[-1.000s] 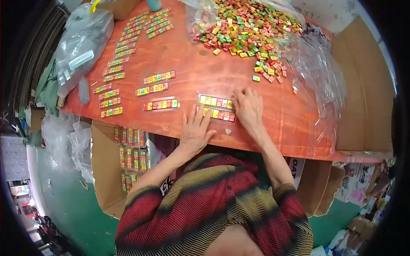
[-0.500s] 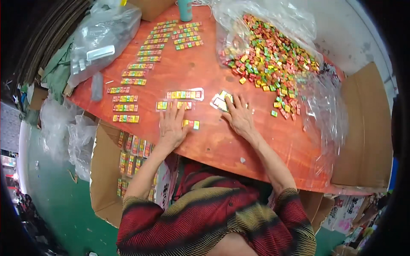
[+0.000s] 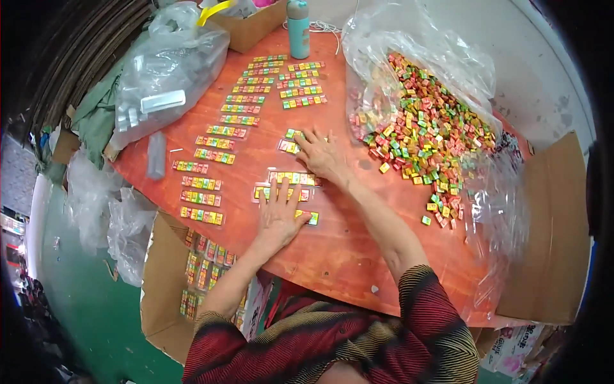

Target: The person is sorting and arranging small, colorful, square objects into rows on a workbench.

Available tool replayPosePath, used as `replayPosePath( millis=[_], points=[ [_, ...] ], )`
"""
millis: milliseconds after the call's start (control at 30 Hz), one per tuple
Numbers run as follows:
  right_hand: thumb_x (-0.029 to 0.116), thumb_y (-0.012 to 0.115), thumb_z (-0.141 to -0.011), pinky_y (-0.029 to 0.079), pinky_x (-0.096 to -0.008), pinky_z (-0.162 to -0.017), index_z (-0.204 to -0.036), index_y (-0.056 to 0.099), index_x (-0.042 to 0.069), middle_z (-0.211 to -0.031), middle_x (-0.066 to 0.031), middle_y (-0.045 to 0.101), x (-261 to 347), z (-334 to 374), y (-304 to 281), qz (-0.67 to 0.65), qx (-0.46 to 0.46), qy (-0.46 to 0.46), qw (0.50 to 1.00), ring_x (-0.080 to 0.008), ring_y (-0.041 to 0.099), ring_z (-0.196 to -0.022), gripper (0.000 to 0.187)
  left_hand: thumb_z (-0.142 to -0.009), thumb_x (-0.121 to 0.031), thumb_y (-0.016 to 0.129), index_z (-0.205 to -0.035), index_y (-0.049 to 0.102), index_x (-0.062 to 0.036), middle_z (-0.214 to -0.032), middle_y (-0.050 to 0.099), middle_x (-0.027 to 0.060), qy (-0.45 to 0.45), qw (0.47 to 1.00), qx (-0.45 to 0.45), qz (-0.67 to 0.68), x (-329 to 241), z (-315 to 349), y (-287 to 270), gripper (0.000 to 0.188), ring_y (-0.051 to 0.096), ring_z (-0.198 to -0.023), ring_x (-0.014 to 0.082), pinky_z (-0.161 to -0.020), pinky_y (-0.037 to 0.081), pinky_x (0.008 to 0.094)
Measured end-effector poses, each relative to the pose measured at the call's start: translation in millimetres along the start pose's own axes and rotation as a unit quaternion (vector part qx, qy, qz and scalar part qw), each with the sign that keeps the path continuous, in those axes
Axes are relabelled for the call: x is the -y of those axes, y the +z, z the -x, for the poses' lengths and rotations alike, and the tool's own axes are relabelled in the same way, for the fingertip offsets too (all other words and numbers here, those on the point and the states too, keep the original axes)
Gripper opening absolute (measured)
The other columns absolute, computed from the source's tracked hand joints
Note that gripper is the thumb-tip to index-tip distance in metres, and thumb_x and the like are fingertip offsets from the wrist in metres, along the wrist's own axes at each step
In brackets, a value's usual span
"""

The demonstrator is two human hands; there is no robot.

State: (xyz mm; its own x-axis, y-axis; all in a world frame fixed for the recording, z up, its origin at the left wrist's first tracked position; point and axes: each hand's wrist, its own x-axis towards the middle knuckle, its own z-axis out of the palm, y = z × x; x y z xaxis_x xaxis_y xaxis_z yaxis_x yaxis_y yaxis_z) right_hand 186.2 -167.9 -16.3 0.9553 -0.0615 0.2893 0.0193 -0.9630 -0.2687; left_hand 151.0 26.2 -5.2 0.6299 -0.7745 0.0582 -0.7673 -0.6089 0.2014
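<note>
My left hand [image 3: 278,224] lies flat with its fingers spread over a clear tray of small coloured blocks [image 3: 262,192], near the table's front edge. Just beyond its fingertips is another filled tray [image 3: 291,177], and by its thumb a short row of blocks [image 3: 311,218] shows, partly covered. My right hand [image 3: 323,157] reaches farther out, palm down with fingers apart. Its fingertips touch a group of blocks in clear plastic [image 3: 289,144], and the hand hides part of it. Neither hand is gripping anything.
Several filled trays [image 3: 214,142] run in columns along the left and far table. A large heap of loose blocks [image 3: 435,128] spills from a clear bag at right. A blue bottle [image 3: 298,32] stands at the back. An open carton [image 3: 160,281] with filled trays sits below the left edge.
My right hand has moved away from me and to the left, with the blocks in clear plastic under its fingers. My left hand still rests on its tray. The view has shifted.
</note>
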Motion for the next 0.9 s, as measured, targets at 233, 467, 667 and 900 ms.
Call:
replayPosePath(
  millis=[233, 467, 667, 900],
  points=[
    [0.028, 0.048, -0.087, 0.027, -0.0583, -0.097, -0.121, 0.045, 0.011, -0.130, -0.0143, 0.040, -15.3, -40.0, 1.5, -0.091, -0.068, 0.033, 0.993, -0.0375, 0.033, -0.122, 0.039, -0.080, -0.047, 0.053, -0.131, 0.037, -0.0104, -0.138, 0.028, 0.0175, -0.042, 0.998, -0.040, -0.003, 2.9, -61.6, 5.8, 0.065, 0.019, -0.130, 0.0366, -0.100, 0.017, 0.0590],
    [0.030, 0.046, -0.088, 0.025, -0.0612, -0.095, -0.124, 0.041, 0.006, -0.128, -0.0225, 0.037, -9.3, -12.9, 7.5, -0.087, -0.067, 0.106, 0.988, -0.0421, 0.027, -0.124, 0.044, -0.081, -0.052, 0.047, -0.132, 0.035, -0.0078, -0.138, 0.028, 0.0192, -0.052, 0.998, -0.040, -0.018, 17.4, -81.5, 3.0, 0.068, 0.020, -0.130, 0.0363, -0.101, 0.016, 0.0582],
    [0.035, 0.052, -0.083, 0.024, -0.0623, -0.094, -0.121, 0.045, 0.005, -0.127, -0.0224, 0.037, 3.9, -30.6, 21.8, -0.090, -0.073, 0.091, 0.989, -0.0423, 0.028, -0.123, 0.049, -0.081, -0.046, 0.052, -0.129, 0.040, -0.0090, -0.137, 0.031, 0.0150, 0.004, 0.997, -0.061, -0.039, 47.4, -88.5, -1.4, 0.062, 0.024, -0.128, 0.0345, -0.100, 0.020, 0.0570],
    [0.033, 0.051, -0.085, 0.018, -0.0615, -0.099, -0.128, 0.038, 0.008, -0.136, -0.0225, 0.026, 9.5, -20.3, 14.2, -0.163, -0.104, 0.129, 0.973, -0.0434, 0.019, -0.128, 0.052, -0.080, -0.046, 0.053, -0.129, 0.040, -0.0093, -0.137, 0.030, 0.0173, -0.010, 0.996, -0.066, -0.062, 71.9, -83.6, -10.0, 0.062, 0.023, -0.129, 0.0334, -0.100, 0.020, 0.0571]
  ],
)
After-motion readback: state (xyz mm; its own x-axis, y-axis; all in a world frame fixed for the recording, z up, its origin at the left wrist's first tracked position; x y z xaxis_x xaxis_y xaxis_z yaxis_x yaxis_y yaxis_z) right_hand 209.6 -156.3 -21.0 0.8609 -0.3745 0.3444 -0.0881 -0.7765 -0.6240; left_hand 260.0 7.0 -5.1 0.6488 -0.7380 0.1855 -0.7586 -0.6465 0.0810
